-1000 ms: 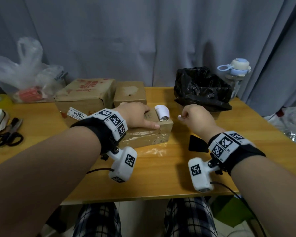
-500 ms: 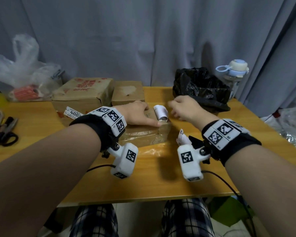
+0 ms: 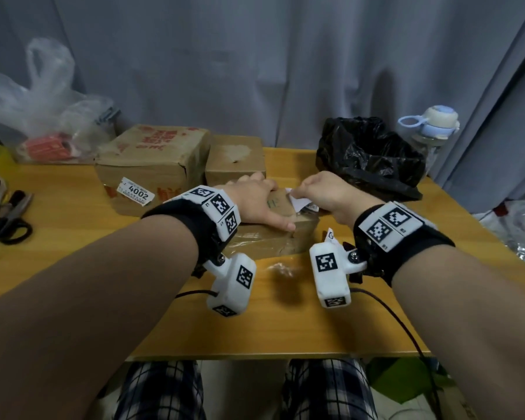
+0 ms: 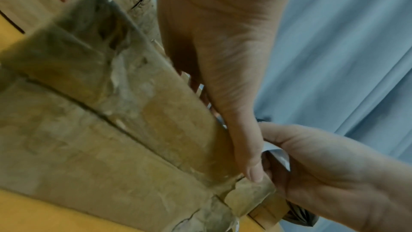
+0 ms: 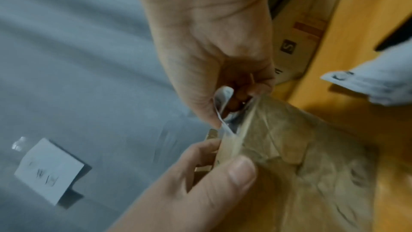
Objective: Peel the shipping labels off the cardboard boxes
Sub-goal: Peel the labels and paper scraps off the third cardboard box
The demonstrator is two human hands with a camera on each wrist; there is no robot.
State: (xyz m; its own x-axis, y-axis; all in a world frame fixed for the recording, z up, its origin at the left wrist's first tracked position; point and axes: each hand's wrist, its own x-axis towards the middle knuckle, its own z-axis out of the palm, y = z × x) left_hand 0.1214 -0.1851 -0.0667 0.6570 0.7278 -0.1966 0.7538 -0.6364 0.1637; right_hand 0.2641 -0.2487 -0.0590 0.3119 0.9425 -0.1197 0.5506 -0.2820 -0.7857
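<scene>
A small taped cardboard box (image 3: 273,237) lies mid-table. My left hand (image 3: 262,203) presses flat on its top, thumb (image 4: 250,165) along the near edge. A curled white shipping label (image 3: 300,204) lifts off the box's right end. My right hand (image 3: 303,192) pinches that label (image 5: 223,107) between thumb and fingers. In the left wrist view the label (image 4: 277,154) curls under the right hand (image 4: 334,174). A big box (image 3: 152,160) with a "4002" sticker (image 3: 136,194) and a smaller box (image 3: 235,159) stand behind.
A black rubbish bag (image 3: 367,153) and a water bottle (image 3: 434,128) stand at the back right. Scissors (image 3: 5,227) and a clear plastic bag (image 3: 37,116) are at the left. A torn label scrap (image 3: 329,234) lies by my right wrist.
My right hand moved left from beside the box onto the curled label and took hold of it. The left hand stayed pressed on the box.
</scene>
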